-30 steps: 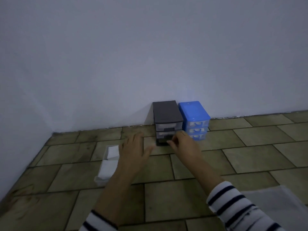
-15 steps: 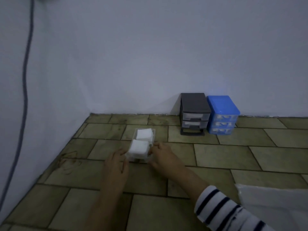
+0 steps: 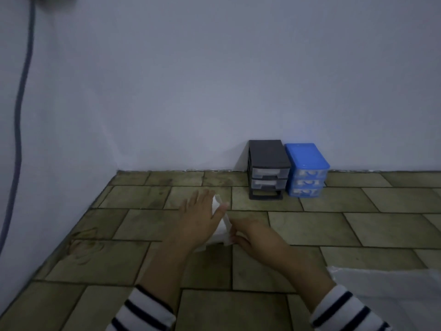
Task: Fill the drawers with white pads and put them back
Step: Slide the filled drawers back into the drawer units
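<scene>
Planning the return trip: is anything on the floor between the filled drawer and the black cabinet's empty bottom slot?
Nothing visible: bare tiles lie between the drawer under both hands and the black cabinet.

The picture is dim and flat, with a cool blue-grey cast over the wall [image 3: 214, 80] and a dull olive tone on the floor [image 3: 358, 223]. Light is soft and even, its source unclear. A faint shadow falls on the wall left of the black unit [image 3: 267, 168], and a weak bluish glow sits on the wall above the blue unit [image 3: 307, 163]. Both hands and the white pads [image 3: 220, 228] between them are smeared by motion blur. The cable [image 3: 19, 115] at the left edge bows and is soft. Floor lines curve slightly toward the corners. Fine detail is muddy throughout.
</scene>
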